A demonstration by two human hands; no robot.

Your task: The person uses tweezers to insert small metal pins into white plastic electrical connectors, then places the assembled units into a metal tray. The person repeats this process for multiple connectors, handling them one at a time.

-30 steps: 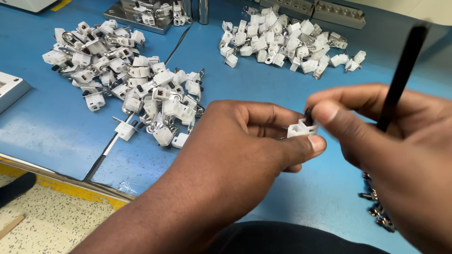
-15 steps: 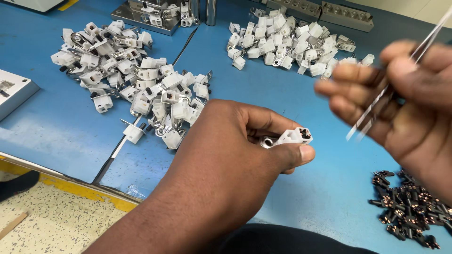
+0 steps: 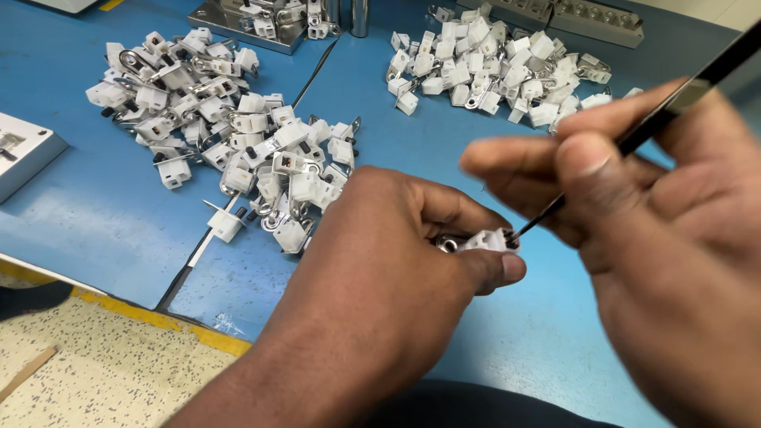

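Observation:
My left hand (image 3: pixel 388 269) pinches a small white plastic connector (image 3: pixel 490 239) with a metal ring at its back end, just above the blue table. My right hand (image 3: pixel 658 238) grips black tweezers (image 3: pixel 634 135) between thumb and fingers. The tweezers slant down to the left and their tip touches the connector's right end. Whether the tip carries a small part is too fine to tell.
A big heap of white connectors with metal rings (image 3: pixel 230 150) lies to the left on the blue table (image 3: pixel 95 214). A second white heap (image 3: pixel 499 67) lies at the back. Metal fixtures (image 3: pixel 261 20) stand along the far edge. A white box (image 3: pixel 20 154) sits at far left.
My right hand has come back down from the right with the tweezers, and their tip now meets the connector. The camera shifted, so the pile of dark pins is out of view.

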